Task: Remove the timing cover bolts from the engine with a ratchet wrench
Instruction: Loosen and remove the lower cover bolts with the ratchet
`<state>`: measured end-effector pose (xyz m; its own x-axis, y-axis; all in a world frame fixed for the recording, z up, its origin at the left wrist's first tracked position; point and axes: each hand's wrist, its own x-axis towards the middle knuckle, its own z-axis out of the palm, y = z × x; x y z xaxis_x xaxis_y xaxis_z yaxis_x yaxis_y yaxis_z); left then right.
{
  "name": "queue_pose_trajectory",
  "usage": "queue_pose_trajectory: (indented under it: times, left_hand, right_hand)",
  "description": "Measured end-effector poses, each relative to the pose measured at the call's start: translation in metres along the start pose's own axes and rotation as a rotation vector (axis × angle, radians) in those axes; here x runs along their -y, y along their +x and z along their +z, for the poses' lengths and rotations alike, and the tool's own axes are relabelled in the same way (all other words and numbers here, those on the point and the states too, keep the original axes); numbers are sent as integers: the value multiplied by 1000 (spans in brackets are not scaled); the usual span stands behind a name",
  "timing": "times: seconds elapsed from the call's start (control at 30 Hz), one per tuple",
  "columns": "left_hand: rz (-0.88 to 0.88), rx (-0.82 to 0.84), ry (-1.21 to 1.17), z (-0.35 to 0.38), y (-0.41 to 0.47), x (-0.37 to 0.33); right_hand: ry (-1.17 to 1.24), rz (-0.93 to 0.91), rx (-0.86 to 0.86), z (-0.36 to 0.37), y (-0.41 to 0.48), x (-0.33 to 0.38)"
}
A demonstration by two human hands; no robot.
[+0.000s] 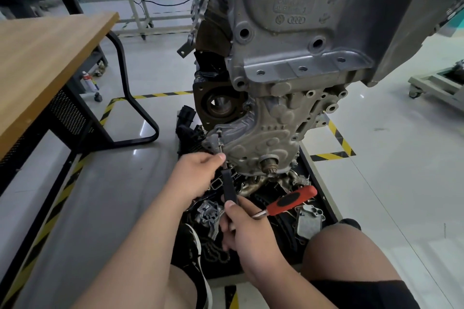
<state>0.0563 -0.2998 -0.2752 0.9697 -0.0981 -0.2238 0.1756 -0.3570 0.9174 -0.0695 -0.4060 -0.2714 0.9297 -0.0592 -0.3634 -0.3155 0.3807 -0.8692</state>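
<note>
The grey timing cover (271, 133) sits low on the front of the engine (301, 32), which hangs over a parts tray. A thin metal shaft (221, 144) runs up to a bolt (219, 130) at the cover's left edge. My left hand (198, 173) pinches the lower part of that shaft. Below it, my right hand (251, 231) grips the tool's black handle (229, 187). The red-and-black ratchet wrench (291, 199) sticks out to the right, its metal end tucked in against the same hand's fingers.
A wooden table (50, 52) with black legs stands at left. The black tray (324, 198) under the engine holds several loose engine parts and a chain. My shoe (193, 246) and knee (351, 253) flank it. The crank stub (270, 164) protrudes from the cover's lower part.
</note>
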Motion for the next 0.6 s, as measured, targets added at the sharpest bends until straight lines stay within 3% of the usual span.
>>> queue_pose_trajectory:
  times: [0.1,0.17,0.47,0.53,0.6]
  left_hand:
    - [-81,238,17,-1,-21,9]
    - [-110,314,13,0,-29,12]
    - [-53,233,-73,5,-35,15]
    - [-28,205,-113,7,-34,17]
    - [-8,211,-126,8,-33,18]
  right_hand:
    - [98,7,-68,6,0,-1]
    - [62,1,-107,9,0,-4]
    - [-129,-122,-357,23,1,-17]
    - [9,-35,-367,27,0,-14]
    - [416,139,-274,27,-1,-8]
